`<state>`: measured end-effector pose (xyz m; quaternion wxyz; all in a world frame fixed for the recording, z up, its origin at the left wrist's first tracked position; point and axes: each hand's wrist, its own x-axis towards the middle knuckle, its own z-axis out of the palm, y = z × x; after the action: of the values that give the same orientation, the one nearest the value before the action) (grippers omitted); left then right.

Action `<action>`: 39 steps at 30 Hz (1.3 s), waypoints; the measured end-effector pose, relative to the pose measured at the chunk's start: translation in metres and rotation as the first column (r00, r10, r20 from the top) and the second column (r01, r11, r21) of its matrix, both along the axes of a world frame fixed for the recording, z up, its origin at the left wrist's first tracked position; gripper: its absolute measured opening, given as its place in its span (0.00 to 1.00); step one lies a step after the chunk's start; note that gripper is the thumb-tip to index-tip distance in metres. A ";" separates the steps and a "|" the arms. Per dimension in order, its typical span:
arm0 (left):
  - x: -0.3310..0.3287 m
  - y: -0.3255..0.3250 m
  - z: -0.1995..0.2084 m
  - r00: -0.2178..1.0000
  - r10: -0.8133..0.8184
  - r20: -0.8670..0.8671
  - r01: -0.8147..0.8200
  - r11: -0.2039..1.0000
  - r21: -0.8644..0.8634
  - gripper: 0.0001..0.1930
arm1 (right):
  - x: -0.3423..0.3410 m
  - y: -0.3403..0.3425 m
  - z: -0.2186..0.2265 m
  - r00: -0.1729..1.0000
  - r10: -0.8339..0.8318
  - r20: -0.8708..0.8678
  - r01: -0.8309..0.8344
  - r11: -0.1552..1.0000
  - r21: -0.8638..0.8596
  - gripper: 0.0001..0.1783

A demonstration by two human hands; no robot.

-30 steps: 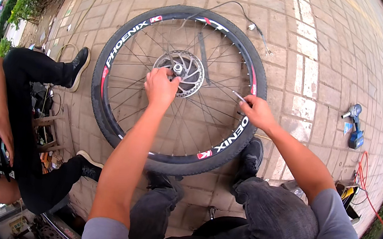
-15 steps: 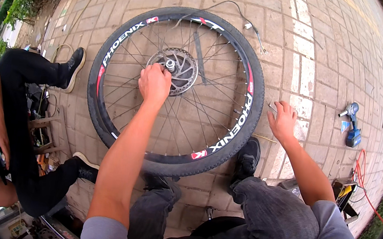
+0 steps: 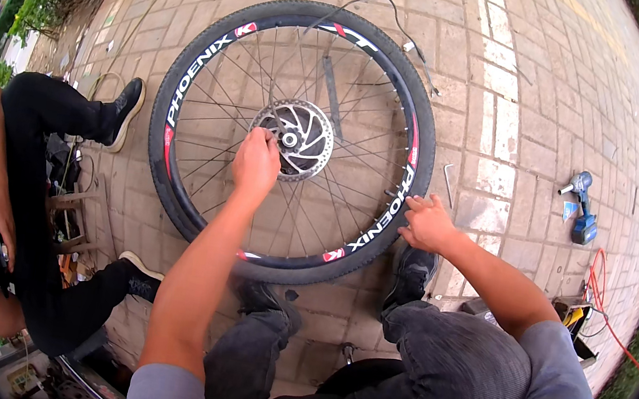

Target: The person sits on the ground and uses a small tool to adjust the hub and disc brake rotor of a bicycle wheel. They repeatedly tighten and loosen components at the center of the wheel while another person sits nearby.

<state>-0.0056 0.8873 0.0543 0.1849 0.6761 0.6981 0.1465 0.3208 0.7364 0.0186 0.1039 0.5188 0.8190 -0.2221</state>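
A bicycle wheel [image 3: 174, 188] with a black tyre lies in front of me on the paving, its brake disc [image 3: 316, 121] facing up around the hub [image 3: 289, 141]. At the left edge of the disc, close to the hub, is my left hand [image 3: 256, 164]; its fingertips are pinched together, and whatever they hold is hidden. My right hand [image 3: 432, 224] grips the tyre at the wheel's right side, fingers toward the rim. An L-shaped hex key [image 3: 448, 183] rests on the ground just beyond that hand.
A blue cordless power tool [image 3: 584, 208] lies at the right, with an orange cord [image 3: 597, 287] nearer me. A thin dark cable [image 3: 397, 23] loops over the wheel's far edge. Another person's legs [image 3: 62, 110] are at the left. A flat grey strip [image 3: 331, 87] shows beneath the spokes.
My right hand has left the hex key on the ground and come left onto the tyre. The wheel has shifted and its hub appears less tilted. My left hand remains by the disc.
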 end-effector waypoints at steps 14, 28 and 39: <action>-0.005 0.010 0.010 0.999 -0.001 0.049 0.003 0.999 -0.040 0.08 | 0.009 0.025 -0.001 0.999 -0.037 0.004 0.038 0.991 -0.126 0.20; -0.008 0.028 0.015 0.999 0.045 0.008 -0.045 0.999 -0.012 0.09 | -0.120 0.215 0.068 0.592 -0.428 -0.683 0.232 0.902 -0.364 0.14; -0.005 0.046 0.021 0.998 0.062 0.027 -0.061 0.997 -0.038 0.10 | -0.175 0.244 0.050 0.294 -0.786 -0.543 0.015 0.573 -0.820 0.11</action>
<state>-0.0103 0.9335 0.0749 0.2024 0.6486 0.7186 0.1485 0.1459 0.9803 0.0688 -0.2260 0.4459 0.4134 -0.7610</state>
